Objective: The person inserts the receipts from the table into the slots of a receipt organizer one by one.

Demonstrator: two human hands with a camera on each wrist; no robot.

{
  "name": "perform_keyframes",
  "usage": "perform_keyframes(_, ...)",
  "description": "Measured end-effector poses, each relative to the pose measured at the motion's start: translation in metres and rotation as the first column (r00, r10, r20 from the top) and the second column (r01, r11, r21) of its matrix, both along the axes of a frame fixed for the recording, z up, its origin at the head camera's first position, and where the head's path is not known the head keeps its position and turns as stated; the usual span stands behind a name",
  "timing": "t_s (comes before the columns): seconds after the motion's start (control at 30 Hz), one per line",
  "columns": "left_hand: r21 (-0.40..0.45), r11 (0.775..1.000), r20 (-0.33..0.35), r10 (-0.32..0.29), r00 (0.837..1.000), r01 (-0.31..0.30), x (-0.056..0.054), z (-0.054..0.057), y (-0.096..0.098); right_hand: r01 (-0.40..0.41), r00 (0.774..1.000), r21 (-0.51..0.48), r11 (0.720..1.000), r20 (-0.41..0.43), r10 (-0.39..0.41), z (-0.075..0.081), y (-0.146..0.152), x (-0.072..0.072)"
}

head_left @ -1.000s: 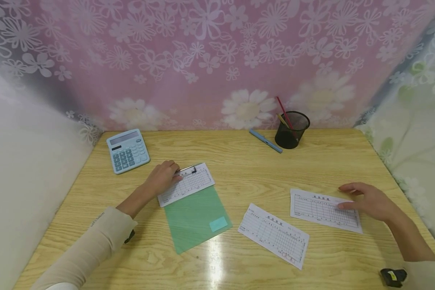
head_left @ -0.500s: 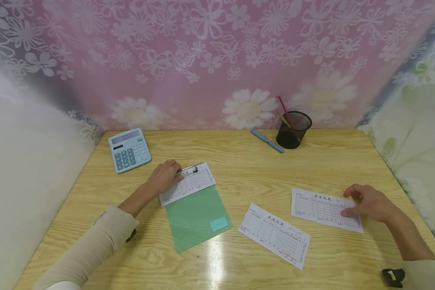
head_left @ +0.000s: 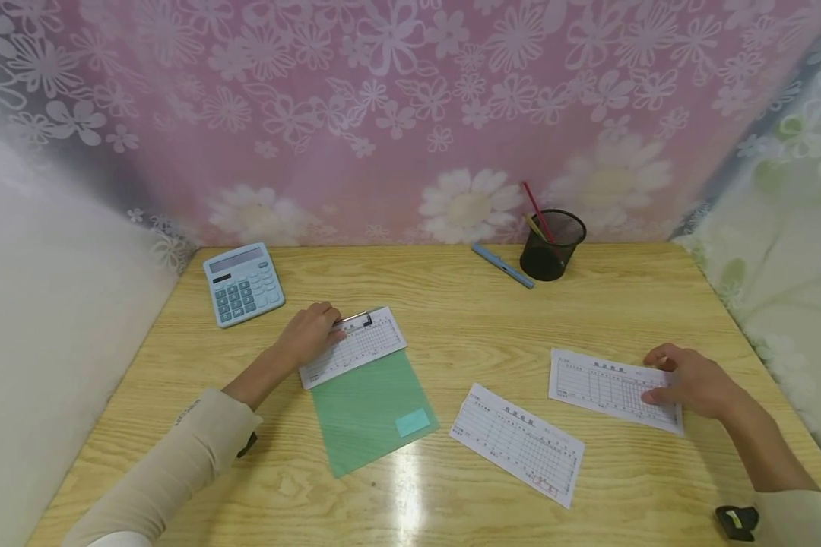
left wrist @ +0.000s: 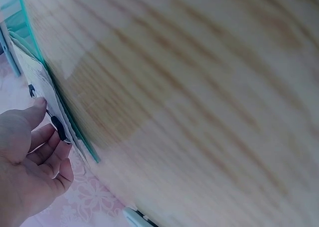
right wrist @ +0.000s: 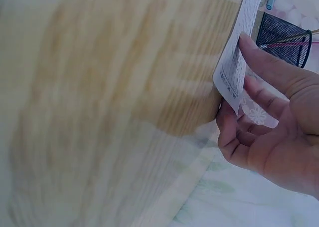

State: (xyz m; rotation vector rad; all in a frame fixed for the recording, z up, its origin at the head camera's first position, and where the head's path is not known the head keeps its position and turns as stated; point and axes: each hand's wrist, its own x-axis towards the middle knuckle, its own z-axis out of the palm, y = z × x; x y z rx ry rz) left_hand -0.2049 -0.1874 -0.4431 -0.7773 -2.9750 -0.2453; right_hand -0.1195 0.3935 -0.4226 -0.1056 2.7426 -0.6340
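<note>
On the left, a translucent green clipboard (head_left: 366, 425) bears several printed white slips (head_left: 362, 346) under its metal clip (head_left: 352, 319). My left hand (head_left: 308, 333) grips the clip end; in the left wrist view its thumb (left wrist: 37, 110) lies on the clip, with the other fingers curled at the board's edge. At the right, my right hand (head_left: 701, 384) pinches a loose ruled slip (head_left: 602, 386) by its right end. In the right wrist view the thumb presses that slip (right wrist: 232, 72), and the fingers curl beneath it. Another slip (head_left: 520, 444), with a red mark, lies between the clipboard and the right hand.
A blue calculator (head_left: 242, 285) sits at the back left of the wooden table (head_left: 410, 281). Toward the back right are a blue pen (head_left: 502, 265) and a black mesh pen cup (head_left: 547, 262) holding pencils. Floral cloth walls stand behind and at the right side.
My right hand's fingers have drawn in from above the slip and now pinch its right end. That slip has shifted slightly toward the back. My left hand stays at the clip.
</note>
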Motion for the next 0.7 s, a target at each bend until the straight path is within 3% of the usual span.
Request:
perform_keyframes(0.27,0.000,1.000,0.015,0.014,1.000,-0.014,0.001,0.001,0.001,0.128,0.991,0.051,0.990,0.036,-0.130,0.003,0.005,-0.001)
perform_keyframes(0.47,-0.004,1.000,0.019,-0.002,1.000,0.002,0.001,0.003,0.003,0.220,0.975,-0.036,0.975,0.052,-0.218,0.002,0.012,-0.001)
perform_keyframes(0.7,-0.007,1.000,0.003,-0.003,1.000,0.003,0.001,0.003,0.002,0.226,0.973,-0.094,0.970,0.062,-0.221,0.004,0.013,0.000)
